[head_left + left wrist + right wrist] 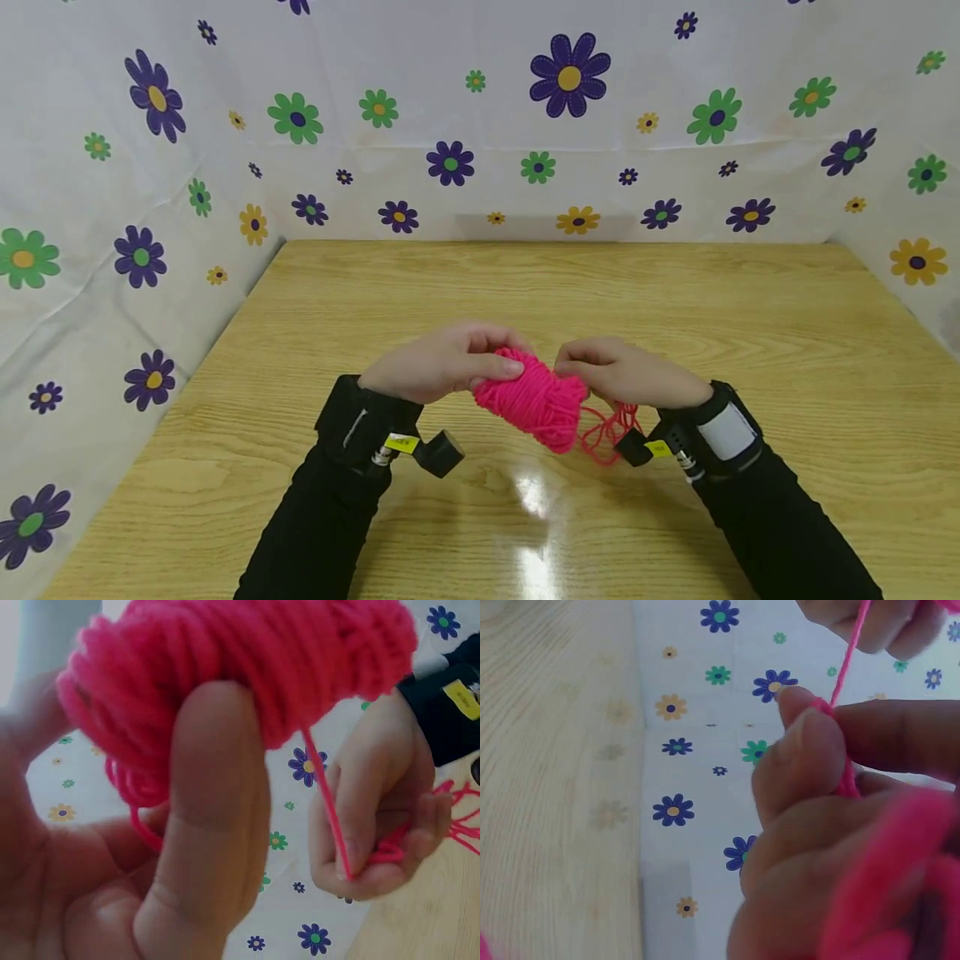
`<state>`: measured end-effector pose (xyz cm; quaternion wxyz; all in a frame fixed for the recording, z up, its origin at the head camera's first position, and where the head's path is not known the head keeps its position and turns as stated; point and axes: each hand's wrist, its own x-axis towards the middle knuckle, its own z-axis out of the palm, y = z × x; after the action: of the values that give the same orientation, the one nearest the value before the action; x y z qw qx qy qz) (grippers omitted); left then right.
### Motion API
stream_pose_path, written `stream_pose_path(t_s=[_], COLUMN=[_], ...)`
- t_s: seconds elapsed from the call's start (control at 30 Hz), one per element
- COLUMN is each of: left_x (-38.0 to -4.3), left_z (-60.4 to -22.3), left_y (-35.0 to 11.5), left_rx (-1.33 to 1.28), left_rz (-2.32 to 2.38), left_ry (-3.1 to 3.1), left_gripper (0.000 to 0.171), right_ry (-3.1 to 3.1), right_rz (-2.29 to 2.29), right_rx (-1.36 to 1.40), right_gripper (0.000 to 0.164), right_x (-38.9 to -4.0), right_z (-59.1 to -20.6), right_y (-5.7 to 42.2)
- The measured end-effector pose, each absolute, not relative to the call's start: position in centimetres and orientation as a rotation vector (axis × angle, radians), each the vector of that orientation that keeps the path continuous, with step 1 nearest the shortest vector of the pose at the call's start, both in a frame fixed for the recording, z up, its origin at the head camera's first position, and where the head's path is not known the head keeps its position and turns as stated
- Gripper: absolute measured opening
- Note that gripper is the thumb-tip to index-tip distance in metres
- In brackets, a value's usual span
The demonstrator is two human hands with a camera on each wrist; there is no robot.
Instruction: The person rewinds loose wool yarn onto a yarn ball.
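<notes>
A bundle of bright pink yarn is held above the table by my left hand, with the thumb lying over its near side. In the left wrist view the wound yarn fills the top, and a single strand runs from it down to my right hand. Thumb and forefinger of that right hand pinch the strand, as the right wrist view also shows on the pink strand. Loose loops of yarn hang below the right hand.
The wooden table stretches out beneath both hands. Behind it and at the sides hangs a white cloth printed with flowers. Each wrist wears a black band with a small camera, such as the left one.
</notes>
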<state>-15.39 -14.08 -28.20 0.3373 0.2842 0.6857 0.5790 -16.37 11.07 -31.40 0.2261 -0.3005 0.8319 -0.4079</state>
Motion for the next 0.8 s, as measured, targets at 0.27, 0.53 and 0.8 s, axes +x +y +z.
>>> stream_pose_path(t_s=[0.27, 0.53, 0.8], left_x=[-15.2, -15.2, -15.3], left_z=[-28.1, -28.6, -28.9], left_y=[-13.6, -13.3, -13.1], left_rx=[0.793, 0.716, 0.557], left_rz=[1.259, 1.129, 1.136], left_ry=[1.956, 2.196, 2.392], left_gripper=[0.020, 0.021, 0.028], right_ry=[2.295, 2.248, 2.200], right_rz=[-1.283, -1.408, -1.479], right_rx=[-0.758, -0.747, -0.791], right_gripper=[0.026, 0.023, 0.022], right_x=[-16.3, -15.9, -15.1], right_z=[-30.6, -30.0, -29.4], right_y=[11.7, 11.8, 11.9])
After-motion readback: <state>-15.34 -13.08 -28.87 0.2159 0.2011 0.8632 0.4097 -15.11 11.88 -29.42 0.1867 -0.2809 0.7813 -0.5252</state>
